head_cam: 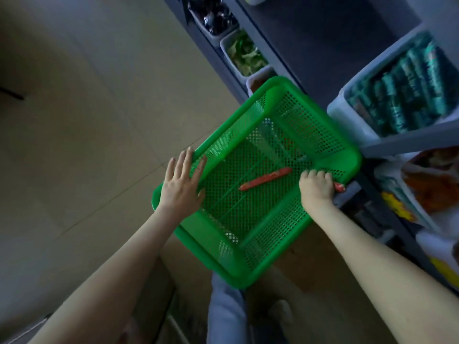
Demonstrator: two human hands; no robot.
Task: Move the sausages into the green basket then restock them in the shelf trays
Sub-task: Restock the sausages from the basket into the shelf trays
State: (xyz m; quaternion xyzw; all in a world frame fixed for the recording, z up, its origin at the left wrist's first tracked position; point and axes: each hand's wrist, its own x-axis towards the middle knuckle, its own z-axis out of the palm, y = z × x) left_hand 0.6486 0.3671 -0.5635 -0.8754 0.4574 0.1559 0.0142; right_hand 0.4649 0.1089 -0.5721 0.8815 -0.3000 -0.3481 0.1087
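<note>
A green mesh basket (320,112) hangs in front of the shelves, seen from above. One red sausage (265,178) lies loose on its floor near the middle. My left hand (182,182) lies over the basket's left rim, its fingers fairly straight. My right hand (316,186) is curled at the right rim and grips another red sausage (339,186), whose end pokes out past the fingers; whether it also grips the rim I cannot tell.
Grey shelf trays stand to the right: one with green packets (409,95), lower ones with orange and yellow packets (432,192). Further back sit trays of dark packets (213,16) and green packets (246,55). Beige floor tiles (87,120) spread left; my legs and a shoe show below.
</note>
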